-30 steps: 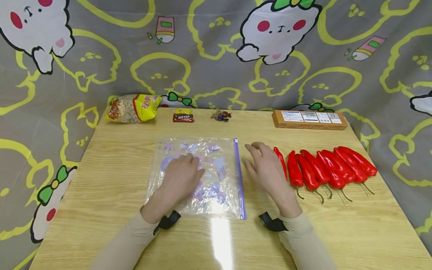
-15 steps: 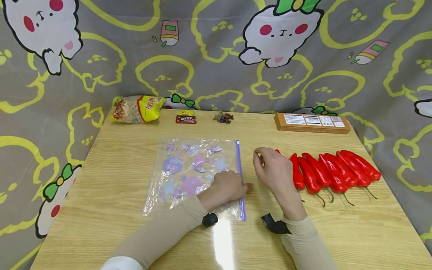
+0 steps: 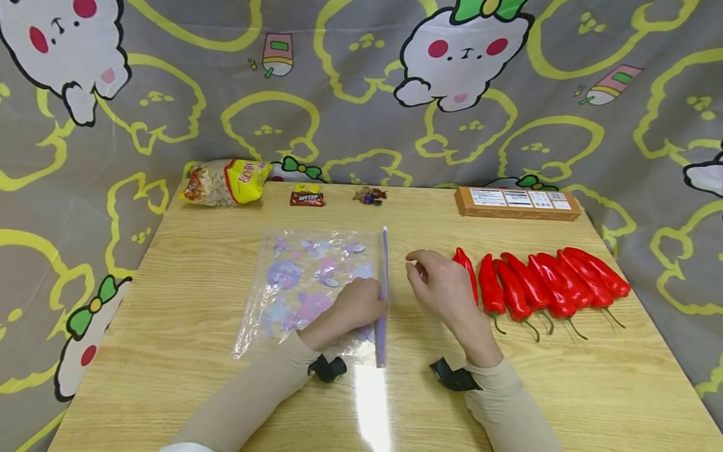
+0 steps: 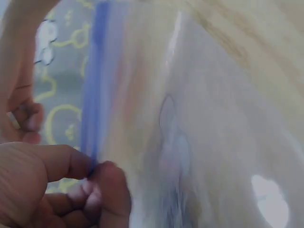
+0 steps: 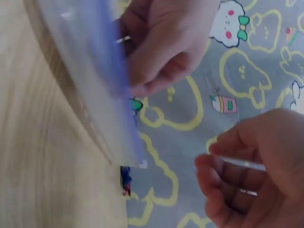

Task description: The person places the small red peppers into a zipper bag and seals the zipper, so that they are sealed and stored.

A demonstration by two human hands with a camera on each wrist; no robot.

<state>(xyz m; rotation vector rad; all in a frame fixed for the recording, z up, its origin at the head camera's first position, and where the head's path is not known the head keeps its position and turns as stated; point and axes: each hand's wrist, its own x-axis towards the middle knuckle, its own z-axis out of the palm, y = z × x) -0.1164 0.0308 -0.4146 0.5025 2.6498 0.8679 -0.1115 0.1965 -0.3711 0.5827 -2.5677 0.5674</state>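
The clear plastic bag [image 3: 282, 311] lies in front of the person on the surface [image 3: 186, 276], its purple zip strip [image 3: 382, 333] forming the right-hand edge. The strip's long axis runs near to far, between the two hands, with a small white piece [image 3: 385, 228] at its far end. The left hand [image 3: 360, 304] is the nearer, touching this edge about midway along; the right hand [image 3: 443, 279] hovers to the right of the strip, apart from it, with the closest red pepper [image 3: 466, 267] just beside it on the other side

The left grip pinches the bag beside the strip between thumb and fingers, and that edge looks lifted. The right grip is unladen: its fingers bend loosely, a gap showing between thumb and fingertips, and it touches neither bag nor strip
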